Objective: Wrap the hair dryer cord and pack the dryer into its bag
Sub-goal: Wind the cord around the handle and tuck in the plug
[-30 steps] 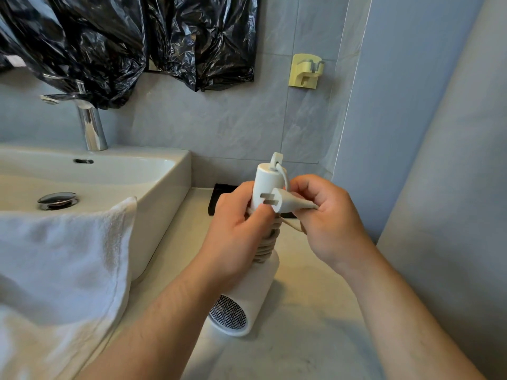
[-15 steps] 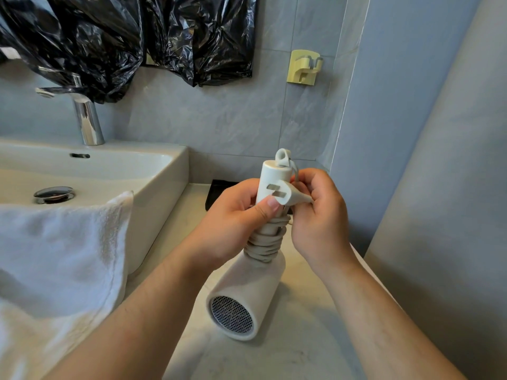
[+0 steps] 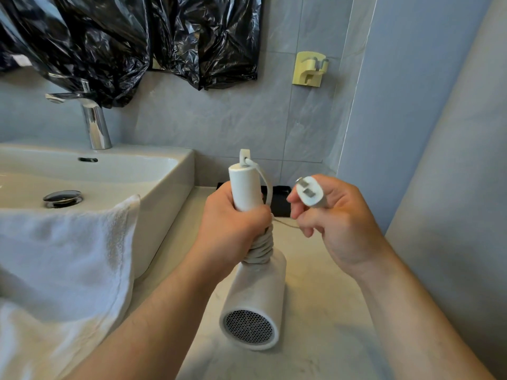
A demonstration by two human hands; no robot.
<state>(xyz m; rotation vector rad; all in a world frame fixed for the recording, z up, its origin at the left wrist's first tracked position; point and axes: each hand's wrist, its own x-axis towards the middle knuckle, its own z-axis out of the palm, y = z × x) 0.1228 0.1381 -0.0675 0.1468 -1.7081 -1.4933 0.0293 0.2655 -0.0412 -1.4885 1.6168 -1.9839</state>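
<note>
A white hair dryer (image 3: 253,303) stands with its handle up and its mesh grille toward me, its barrel near the counter. My left hand (image 3: 233,231) grips the handle. The grey-white cord (image 3: 260,246) is coiled in several turns around the lower handle, below my fist. My right hand (image 3: 337,218) holds the white two-pin plug (image 3: 310,192) to the right of the handle, prongs pointing up and left. A short length of cord runs from the plug back to the coil. A black object (image 3: 279,198), possibly the bag, lies behind my hands against the wall, mostly hidden.
A white basin (image 3: 153,176) with a chrome tap (image 3: 94,124) sits at the left, a white towel (image 3: 63,259) draped over its front edge. Black plastic sheeting (image 3: 131,42) hangs on the tiled wall, beside a yellow wall hook (image 3: 308,68). A wall closes the right side.
My right hand has pulled the plug away from the handle, out to the right. The left hand has kept its grip on the handle.
</note>
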